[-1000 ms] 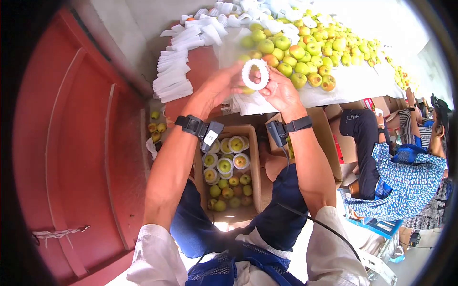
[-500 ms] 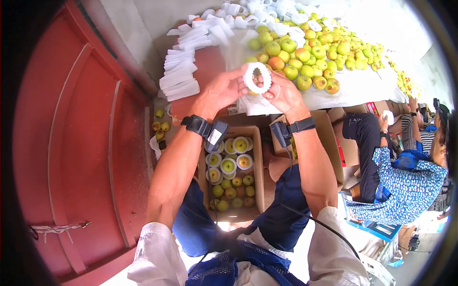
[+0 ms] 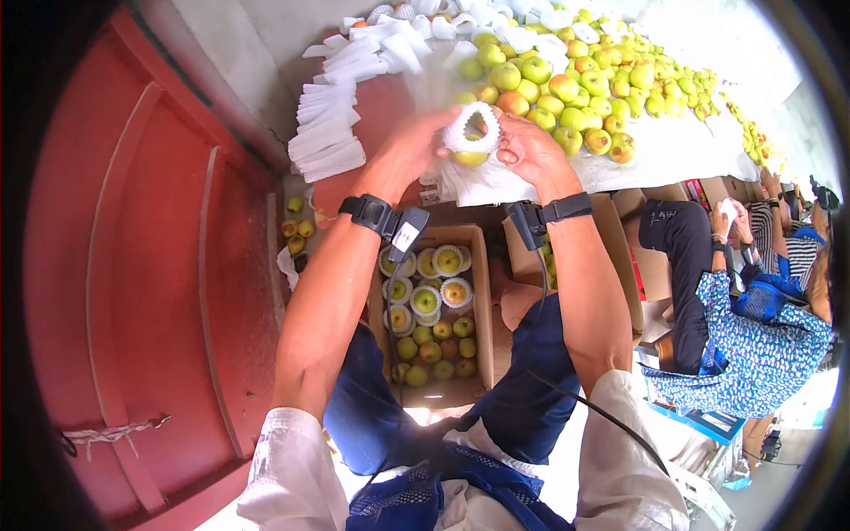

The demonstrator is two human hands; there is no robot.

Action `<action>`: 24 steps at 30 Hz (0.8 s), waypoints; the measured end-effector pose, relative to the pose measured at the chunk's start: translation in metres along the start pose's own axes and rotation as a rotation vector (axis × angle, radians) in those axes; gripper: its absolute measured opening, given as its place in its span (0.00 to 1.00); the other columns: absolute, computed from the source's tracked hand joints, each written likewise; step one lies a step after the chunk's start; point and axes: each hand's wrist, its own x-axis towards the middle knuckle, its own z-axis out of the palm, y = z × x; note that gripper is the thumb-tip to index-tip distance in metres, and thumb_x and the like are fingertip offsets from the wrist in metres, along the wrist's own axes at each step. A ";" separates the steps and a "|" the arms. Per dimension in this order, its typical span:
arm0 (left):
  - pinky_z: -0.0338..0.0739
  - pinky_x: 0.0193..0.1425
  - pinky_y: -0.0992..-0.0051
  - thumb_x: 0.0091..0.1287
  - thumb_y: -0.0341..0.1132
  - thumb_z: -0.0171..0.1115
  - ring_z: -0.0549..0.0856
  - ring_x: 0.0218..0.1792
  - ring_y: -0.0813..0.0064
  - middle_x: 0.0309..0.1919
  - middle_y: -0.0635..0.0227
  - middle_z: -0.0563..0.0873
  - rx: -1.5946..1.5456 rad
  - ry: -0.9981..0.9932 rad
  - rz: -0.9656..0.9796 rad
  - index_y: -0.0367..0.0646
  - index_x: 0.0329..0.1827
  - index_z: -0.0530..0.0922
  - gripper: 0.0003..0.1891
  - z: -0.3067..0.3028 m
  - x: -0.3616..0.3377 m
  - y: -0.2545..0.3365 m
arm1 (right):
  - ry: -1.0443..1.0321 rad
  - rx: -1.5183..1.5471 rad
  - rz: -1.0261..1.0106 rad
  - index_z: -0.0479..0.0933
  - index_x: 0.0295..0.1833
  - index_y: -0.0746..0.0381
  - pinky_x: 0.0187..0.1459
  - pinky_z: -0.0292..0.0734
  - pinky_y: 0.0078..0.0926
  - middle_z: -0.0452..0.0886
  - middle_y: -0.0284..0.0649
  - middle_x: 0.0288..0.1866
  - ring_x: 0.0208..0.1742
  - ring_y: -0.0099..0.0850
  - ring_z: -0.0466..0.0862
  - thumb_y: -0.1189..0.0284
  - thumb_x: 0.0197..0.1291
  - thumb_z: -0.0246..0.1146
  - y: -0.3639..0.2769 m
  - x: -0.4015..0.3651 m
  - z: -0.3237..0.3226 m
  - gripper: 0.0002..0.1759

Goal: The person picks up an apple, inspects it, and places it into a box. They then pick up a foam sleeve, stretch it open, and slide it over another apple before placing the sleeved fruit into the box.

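Note:
A white foam net sleeve point(image 3: 458, 135) is held between both hands at the near edge of the work surface, its opening facing me. A green apple point(image 3: 471, 158) shows at the lower part of the sleeve. My left hand point(image 3: 420, 146) grips the sleeve's left side, its fingertips somewhat blurred. On the right side, my right hand point(image 3: 528, 150) pinches the sleeve's edge. Below the hands, a cardboard box point(image 3: 482, 310) between my legs holds apples, the upper ones in foam nets and the lower ones bare.
Loose apples point(image 3: 595, 84) are heaped at the back right. Flat foam sleeves point(image 3: 326, 133) are stacked to the left. A red door point(image 3: 133, 265) stands at the far left. Another person point(image 3: 753, 336) sits at the right, near more boxes.
The sleeve has tilted and widened, and the apple now shows more clearly in its lower part. The view has shifted slightly. The person at the right has moved their hands.

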 end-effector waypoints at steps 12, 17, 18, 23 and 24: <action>0.59 0.26 0.80 0.75 0.45 0.64 0.70 0.26 0.84 0.31 0.75 0.82 0.255 0.275 -0.051 0.41 0.46 0.83 0.14 -0.013 0.032 -0.038 | 0.341 0.059 0.066 0.80 0.46 0.60 0.22 0.61 0.19 0.80 0.32 0.35 0.27 0.21 0.74 0.76 0.66 0.66 0.042 0.033 -0.035 0.05; 0.61 0.24 0.78 0.75 0.44 0.64 0.73 0.24 0.82 0.31 0.72 0.83 0.343 0.326 -0.066 0.39 0.45 0.82 0.15 -0.017 0.036 -0.046 | 0.383 -0.022 0.006 0.81 0.47 0.62 0.23 0.63 0.21 0.82 0.34 0.37 0.31 0.23 0.77 0.75 0.65 0.67 0.042 0.028 -0.026 0.07; 0.64 0.23 0.77 0.75 0.44 0.64 0.75 0.24 0.82 0.31 0.71 0.83 0.399 0.345 -0.069 0.38 0.46 0.82 0.15 -0.019 0.039 -0.049 | 0.385 -0.021 0.008 0.81 0.47 0.62 0.23 0.63 0.21 0.82 0.34 0.37 0.31 0.23 0.77 0.75 0.65 0.67 0.044 0.030 -0.028 0.07; 0.78 0.39 0.67 0.74 0.44 0.63 0.85 0.36 0.67 0.38 0.57 0.88 0.828 0.467 0.135 0.33 0.51 0.82 0.18 -0.027 0.050 -0.071 | 0.454 -0.164 -0.019 0.83 0.43 0.61 0.25 0.65 0.22 0.81 0.30 0.34 0.30 0.21 0.76 0.70 0.64 0.70 0.046 0.024 -0.021 0.07; 0.80 0.47 0.64 0.74 0.44 0.62 0.88 0.41 0.61 0.42 0.52 0.89 0.956 0.487 0.196 0.32 0.53 0.81 0.19 -0.025 0.047 -0.071 | 0.454 -0.163 -0.019 0.83 0.43 0.61 0.25 0.65 0.22 0.81 0.30 0.34 0.30 0.21 0.76 0.70 0.64 0.70 0.050 0.025 -0.024 0.07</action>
